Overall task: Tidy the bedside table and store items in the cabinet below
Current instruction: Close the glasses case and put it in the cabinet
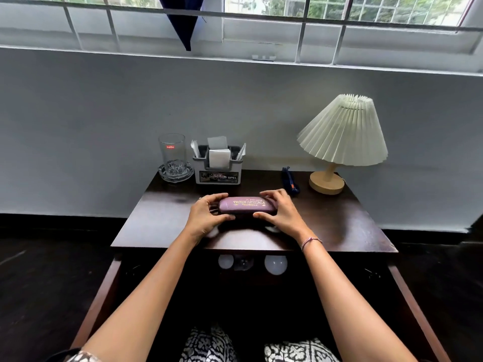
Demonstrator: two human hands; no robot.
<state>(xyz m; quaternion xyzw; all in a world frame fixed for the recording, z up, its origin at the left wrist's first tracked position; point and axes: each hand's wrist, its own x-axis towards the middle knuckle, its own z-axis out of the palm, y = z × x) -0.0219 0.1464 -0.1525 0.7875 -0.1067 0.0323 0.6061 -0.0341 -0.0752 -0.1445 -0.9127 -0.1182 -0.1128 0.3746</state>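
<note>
A purple spectacle case [247, 205] with gold lettering lies across the middle of the dark wooden bedside table [339, 226]. My left hand [206, 216] grips its left end, fingers curled over the top and thumb at the front. My right hand [281, 211] grips its right end the same way. Below the tabletop the cabinet [109, 283] stands open, with two white bulbs [275, 263] and a clear one just inside.
At the back left a drinking glass [172, 152] stands in a glass ashtray [175, 173]. Beside it is a grey organiser [218, 169] holding papers. A dark blue pouch [290, 180] and a pleated lamp [342, 137] are at the back right. The wall runs close behind.
</note>
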